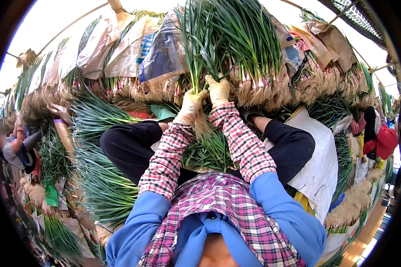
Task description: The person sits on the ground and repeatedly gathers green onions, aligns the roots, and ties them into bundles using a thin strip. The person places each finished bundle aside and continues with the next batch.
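My left hand point(190, 106), in a pale glove, is closed around the lower stalks of a small bunch of green onions point(195, 68). The bunch stands upright with its leaves up, and stringy roots point(201, 125) hang below the glove. Just right of it and slightly higher, my right hand point(218, 89), gloved too, has its fingers curled round some darker onion leaves point(214, 63). How far these leaves run inside the fist is hidden. Behind the hands rises a large stack of green onions point(250, 43), with pinkish-white bulbs and tan roots along its lower edge.
Loose green leaves point(209, 152) lie between my crossed legs. A heap of green onions point(100, 167) fills my left side. At my right lies a white woven sack point(315, 160). Plastic sheets point(165, 50) drape the row. Other people sit at far left point(15, 150) and far right point(384, 142).
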The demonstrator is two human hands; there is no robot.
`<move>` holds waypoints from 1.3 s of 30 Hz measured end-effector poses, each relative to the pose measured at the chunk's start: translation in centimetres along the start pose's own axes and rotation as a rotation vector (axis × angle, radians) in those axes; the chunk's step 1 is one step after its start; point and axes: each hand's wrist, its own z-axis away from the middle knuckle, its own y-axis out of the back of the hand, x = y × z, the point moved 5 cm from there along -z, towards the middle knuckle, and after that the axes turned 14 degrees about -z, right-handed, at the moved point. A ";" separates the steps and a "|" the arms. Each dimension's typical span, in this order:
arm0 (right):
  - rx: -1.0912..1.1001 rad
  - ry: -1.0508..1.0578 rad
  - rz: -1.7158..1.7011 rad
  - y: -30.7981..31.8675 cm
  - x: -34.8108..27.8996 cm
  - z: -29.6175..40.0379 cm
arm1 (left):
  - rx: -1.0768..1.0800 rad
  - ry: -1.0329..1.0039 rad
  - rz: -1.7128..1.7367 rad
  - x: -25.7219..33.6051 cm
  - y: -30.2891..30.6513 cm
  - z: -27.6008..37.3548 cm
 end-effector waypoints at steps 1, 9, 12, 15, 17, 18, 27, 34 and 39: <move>0.032 0.055 -0.033 -0.1 -0.7 1.3 | 0.014 -0.007 0.004 -0.4 -0.1 -0.2; 0.192 -0.258 -0.630 1.6 -5.5 1.0 | -0.193 0.016 0.177 0.2 0.5 2.4; 0.207 -0.125 -0.707 2.8 -10.7 -1.7 | -0.213 0.009 0.143 -0.7 1.8 3.0; 0.100 -0.074 -0.868 2.4 -15.1 -1.3 | -0.295 -0.040 0.274 -0.6 2.2 3.8; -0.114 -0.030 -0.532 2.4 -15.1 -1.4 | -0.317 -0.057 0.358 -1.3 2.3 3.8; -0.086 -0.103 -0.494 2.1 -13.1 -1.1 | -0.325 -0.065 0.354 -1.6 2.2 3.9; -0.171 -0.539 -0.148 -0.2 0.2 2.8 | -0.375 -0.042 0.521 -2.0 2.8 5.4; -0.184 -0.694 0.186 -0.6 8.4 3.5 | -0.415 -0.082 0.513 -1.5 3.4 5.7; -0.360 -0.559 0.553 -1.2 12.4 4.6 | -0.426 -0.205 0.681 4.3 4.9 10.7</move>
